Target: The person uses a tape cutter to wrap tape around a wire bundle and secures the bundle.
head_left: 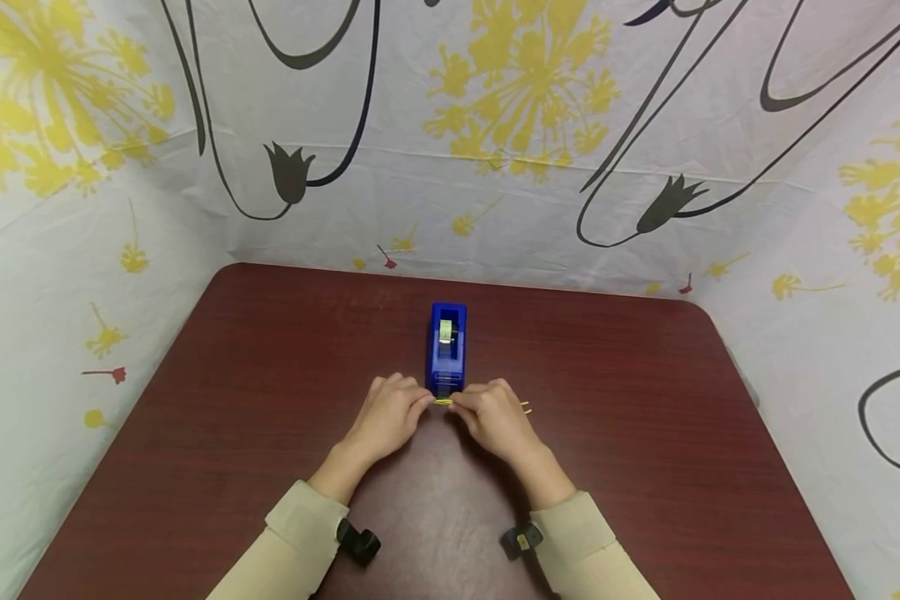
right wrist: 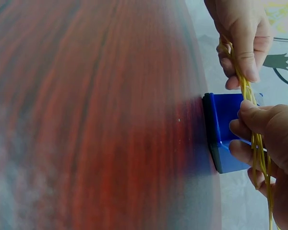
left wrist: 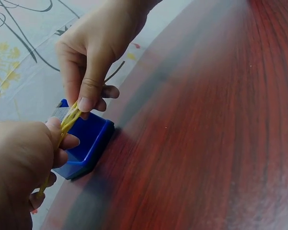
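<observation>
A blue tape dispenser point(head_left: 448, 354) with a roll of clear tape point(head_left: 446, 332) stands upright on the table, its cutting end toward the person. Just in front of that end, both hands stretch a bundle of thin yellow strands point(head_left: 442, 402) between them. The left hand point(head_left: 392, 414) pinches the bundle on one side with thumb and fingers. On the other side the right hand point(head_left: 495, 417) pinches it a short way off, loose ends trailing beyond. A whitish, see-through patch shows by the strands point(left wrist: 69, 120) in the left wrist view; whether tape sticks there I cannot tell.
The dark red wooden table point(head_left: 270, 350) has rounded far corners. A white patterned cloth point(head_left: 390, 225) hangs behind it and along both sides. Black straps with small devices point(head_left: 358, 543) sit at the wrists over beige sleeves.
</observation>
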`<move>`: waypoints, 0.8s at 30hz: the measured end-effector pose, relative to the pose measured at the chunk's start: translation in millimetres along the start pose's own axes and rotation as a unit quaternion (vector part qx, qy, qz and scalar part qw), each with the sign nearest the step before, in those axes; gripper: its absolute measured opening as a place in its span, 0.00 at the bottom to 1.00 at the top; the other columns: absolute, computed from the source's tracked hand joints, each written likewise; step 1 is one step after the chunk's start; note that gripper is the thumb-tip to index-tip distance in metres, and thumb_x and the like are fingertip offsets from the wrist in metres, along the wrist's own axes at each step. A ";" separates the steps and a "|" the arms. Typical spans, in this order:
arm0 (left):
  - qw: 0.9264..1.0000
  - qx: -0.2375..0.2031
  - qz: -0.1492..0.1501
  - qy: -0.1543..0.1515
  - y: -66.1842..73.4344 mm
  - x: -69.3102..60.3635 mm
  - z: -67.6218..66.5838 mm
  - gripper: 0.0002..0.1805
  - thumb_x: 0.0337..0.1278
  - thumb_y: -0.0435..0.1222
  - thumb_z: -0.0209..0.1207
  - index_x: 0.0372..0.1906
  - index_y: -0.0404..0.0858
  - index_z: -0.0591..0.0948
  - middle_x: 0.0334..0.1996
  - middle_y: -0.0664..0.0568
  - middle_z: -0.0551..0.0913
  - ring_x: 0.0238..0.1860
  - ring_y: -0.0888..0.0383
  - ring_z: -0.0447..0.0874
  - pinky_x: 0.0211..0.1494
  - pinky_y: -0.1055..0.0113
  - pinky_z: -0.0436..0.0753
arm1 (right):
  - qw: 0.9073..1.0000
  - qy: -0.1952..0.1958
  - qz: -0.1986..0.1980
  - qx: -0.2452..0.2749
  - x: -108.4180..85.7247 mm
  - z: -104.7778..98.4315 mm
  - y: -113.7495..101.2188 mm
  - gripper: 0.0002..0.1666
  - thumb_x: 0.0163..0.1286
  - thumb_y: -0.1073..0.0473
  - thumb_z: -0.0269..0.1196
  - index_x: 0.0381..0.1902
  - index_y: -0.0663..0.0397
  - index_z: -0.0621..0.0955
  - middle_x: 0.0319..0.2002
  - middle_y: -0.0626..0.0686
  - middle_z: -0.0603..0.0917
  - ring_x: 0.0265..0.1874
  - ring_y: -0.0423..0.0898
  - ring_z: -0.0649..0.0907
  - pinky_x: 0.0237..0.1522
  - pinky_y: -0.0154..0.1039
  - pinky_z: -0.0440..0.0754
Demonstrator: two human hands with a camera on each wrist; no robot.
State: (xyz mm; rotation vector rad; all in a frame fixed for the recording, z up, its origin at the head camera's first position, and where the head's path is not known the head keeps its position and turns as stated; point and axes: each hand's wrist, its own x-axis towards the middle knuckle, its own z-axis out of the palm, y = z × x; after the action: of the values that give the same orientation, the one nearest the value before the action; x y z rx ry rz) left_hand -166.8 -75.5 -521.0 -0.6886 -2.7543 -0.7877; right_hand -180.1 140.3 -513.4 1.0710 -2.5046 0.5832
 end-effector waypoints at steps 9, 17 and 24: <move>1.000 -0.022 -0.004 0.015 0.5 0.7 -1.8 0.09 0.70 0.41 0.61 0.37 0.45 0.90 0.28 0.61 0.79 0.33 0.59 0.70 0.42 0.60 0.66 | 1.000 -0.004 0.014 0.004 1.9 -2.0 -3.4 0.04 0.65 0.61 0.72 0.38 0.52 0.90 0.28 0.46 0.87 0.25 0.41 0.83 0.39 0.45 0.77; 0.999 -0.025 0.005 0.028 -0.7 -0.2 -0.5 0.08 0.69 0.40 0.62 0.38 0.45 0.90 0.28 0.60 0.80 0.33 0.59 0.70 0.42 0.60 0.67 | 1.000 -0.018 0.023 0.009 2.0 -2.0 -3.4 0.04 0.69 0.60 0.68 0.37 0.51 0.89 0.28 0.45 0.86 0.26 0.40 0.82 0.41 0.45 0.77; 1.000 -0.026 -0.003 0.013 0.8 0.3 -2.0 0.09 0.70 0.42 0.61 0.39 0.45 0.90 0.29 0.60 0.80 0.33 0.58 0.71 0.45 0.58 0.68 | 1.000 -0.003 0.006 -0.003 2.1 -2.4 -2.3 0.02 0.64 0.62 0.73 0.36 0.51 0.90 0.28 0.45 0.86 0.27 0.42 0.84 0.41 0.46 0.77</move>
State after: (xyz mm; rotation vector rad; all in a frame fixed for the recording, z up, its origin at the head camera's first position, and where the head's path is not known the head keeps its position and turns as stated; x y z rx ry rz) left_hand -166.6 -75.9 -518.9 -0.6747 -2.7233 -0.8661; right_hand -179.4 138.8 -509.8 1.0589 -2.5176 0.5774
